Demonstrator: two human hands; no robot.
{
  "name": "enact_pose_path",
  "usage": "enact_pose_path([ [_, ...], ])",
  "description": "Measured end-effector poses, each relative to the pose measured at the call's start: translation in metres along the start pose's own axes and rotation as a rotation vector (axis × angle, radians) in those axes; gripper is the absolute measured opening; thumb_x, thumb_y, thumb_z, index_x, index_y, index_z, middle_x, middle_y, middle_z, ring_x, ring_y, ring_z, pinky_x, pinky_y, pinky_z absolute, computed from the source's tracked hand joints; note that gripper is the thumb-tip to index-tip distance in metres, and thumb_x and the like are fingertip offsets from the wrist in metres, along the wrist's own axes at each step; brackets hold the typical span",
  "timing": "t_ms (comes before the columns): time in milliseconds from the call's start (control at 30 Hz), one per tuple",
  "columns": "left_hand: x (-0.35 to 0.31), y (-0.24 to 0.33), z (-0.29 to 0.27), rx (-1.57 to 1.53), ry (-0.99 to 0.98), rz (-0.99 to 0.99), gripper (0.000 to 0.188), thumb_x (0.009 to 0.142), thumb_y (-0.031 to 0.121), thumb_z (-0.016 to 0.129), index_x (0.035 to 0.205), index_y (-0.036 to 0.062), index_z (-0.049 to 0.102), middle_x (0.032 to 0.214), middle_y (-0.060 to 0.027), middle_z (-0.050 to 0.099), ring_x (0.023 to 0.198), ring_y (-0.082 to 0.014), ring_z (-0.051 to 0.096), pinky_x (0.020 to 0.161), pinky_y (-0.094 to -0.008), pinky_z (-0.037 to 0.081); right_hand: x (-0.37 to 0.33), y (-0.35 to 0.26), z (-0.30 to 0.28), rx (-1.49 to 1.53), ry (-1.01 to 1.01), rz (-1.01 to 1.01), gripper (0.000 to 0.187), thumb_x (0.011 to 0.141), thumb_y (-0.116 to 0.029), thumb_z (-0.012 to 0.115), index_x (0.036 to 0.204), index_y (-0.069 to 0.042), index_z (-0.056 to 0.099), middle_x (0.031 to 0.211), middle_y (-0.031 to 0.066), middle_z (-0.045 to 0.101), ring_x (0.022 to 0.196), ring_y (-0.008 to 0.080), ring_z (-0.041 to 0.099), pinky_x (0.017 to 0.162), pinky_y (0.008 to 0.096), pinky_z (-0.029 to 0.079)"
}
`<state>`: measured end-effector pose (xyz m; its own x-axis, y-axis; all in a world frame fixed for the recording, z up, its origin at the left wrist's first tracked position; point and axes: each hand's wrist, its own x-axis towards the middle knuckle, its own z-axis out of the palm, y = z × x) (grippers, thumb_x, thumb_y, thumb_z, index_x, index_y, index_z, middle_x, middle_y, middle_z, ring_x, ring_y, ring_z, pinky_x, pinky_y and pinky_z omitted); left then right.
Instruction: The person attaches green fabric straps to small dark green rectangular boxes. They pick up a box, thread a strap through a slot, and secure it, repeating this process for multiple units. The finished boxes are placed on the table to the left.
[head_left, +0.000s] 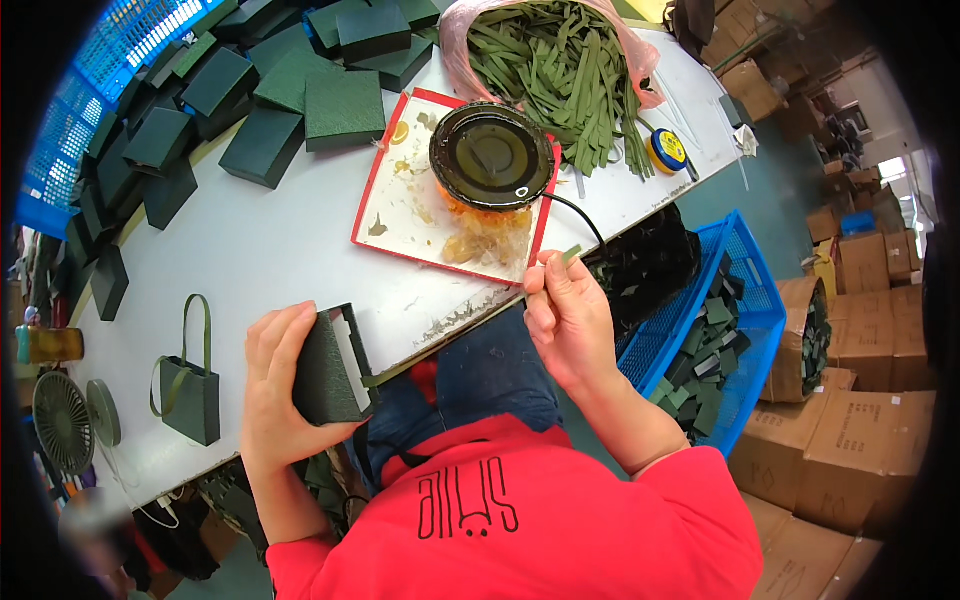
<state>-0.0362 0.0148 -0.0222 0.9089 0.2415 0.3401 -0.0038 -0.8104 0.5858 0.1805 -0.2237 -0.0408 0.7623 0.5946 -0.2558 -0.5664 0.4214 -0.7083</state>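
Note:
My left hand (272,380) grips a small dark green box (325,378) at the table's front edge, its white-lined opening turned to the right. Between thumb and fingers, my right hand (575,320) pinches the end of a green ribbon (572,252). A stretch of ribbon (392,374) runs from the box's open side toward the right; whether it is the same piece I cannot tell. Just beyond the right hand stands a round black pot of dark liquid (490,150), on a stained white board with a red rim (395,225).
Several dark green boxes (345,108) are heaped at the back left beside a blue crate (55,145). A pink bag (462,45) holds many green ribbons (550,70). One box with ribbon handles (192,405) stands left. A blue crate of green pieces (755,300) and cartons (850,440) are right.

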Motion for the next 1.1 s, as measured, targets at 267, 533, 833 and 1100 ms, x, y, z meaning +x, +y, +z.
enact_pose_path([
  [267, 0.017, 0.015, 0.012, -0.030, -0.097, 0.046, 0.102, 0.047, 0.020, 0.088, 0.141, 0.0018, 0.052, 0.140, -0.0178, 0.054, 0.126, -0.0411, 0.050, 0.106, -0.0505, 0.042, 0.031, -0.021, 0.007, -0.450, -0.042, -0.025, 0.033, 0.105, -0.031, 0.061, 0.105, 0.001, 0.067, 0.069, -0.0003, 0.056, 0.046, 0.0035, 0.039, 0.042, 0.0205, 0.029],
  [533, 0.029, 0.023, 0.019, -0.055, -0.125, 0.075, 0.103, 0.043, 0.018, 0.088, 0.139, 0.0010, 0.053, 0.140, -0.0163, 0.055, 0.127, -0.0398, 0.049, 0.108, -0.0502, 0.041, 0.045, -0.028, 0.007, -0.629, -0.031, 0.046, 0.035, 0.106, -0.036, 0.059, 0.097, -0.004, 0.067, 0.066, -0.0079, 0.042, 0.052, 0.0015, 0.032, 0.046, 0.0194, 0.025],
  [833, 0.031, 0.025, 0.020, -0.046, -0.129, 0.081, 0.104, 0.042, 0.019, 0.088, 0.139, 0.0011, 0.054, 0.141, -0.0151, 0.055, 0.128, -0.0398, 0.049, 0.109, -0.0501, 0.040, 0.051, -0.024, 0.010, -0.543, 0.030, 0.027, 0.030, 0.102, -0.033, 0.066, 0.090, -0.005, 0.068, 0.067, -0.0094, 0.043, 0.054, -0.0003, 0.032, 0.044, 0.0194, 0.023],
  [1100, 0.031, 0.025, 0.021, -0.037, -0.135, 0.076, 0.104, 0.042, 0.019, 0.089, 0.139, 0.0011, 0.054, 0.141, -0.0148, 0.055, 0.129, -0.0393, 0.049, 0.109, -0.0496, 0.040, 0.057, -0.024, 0.007, -0.495, 0.033, 0.070, 0.028, 0.101, -0.028, 0.067, 0.087, -0.004, 0.067, 0.063, -0.0107, 0.041, 0.050, -0.0009, 0.029, 0.042, 0.0198, 0.021],
])
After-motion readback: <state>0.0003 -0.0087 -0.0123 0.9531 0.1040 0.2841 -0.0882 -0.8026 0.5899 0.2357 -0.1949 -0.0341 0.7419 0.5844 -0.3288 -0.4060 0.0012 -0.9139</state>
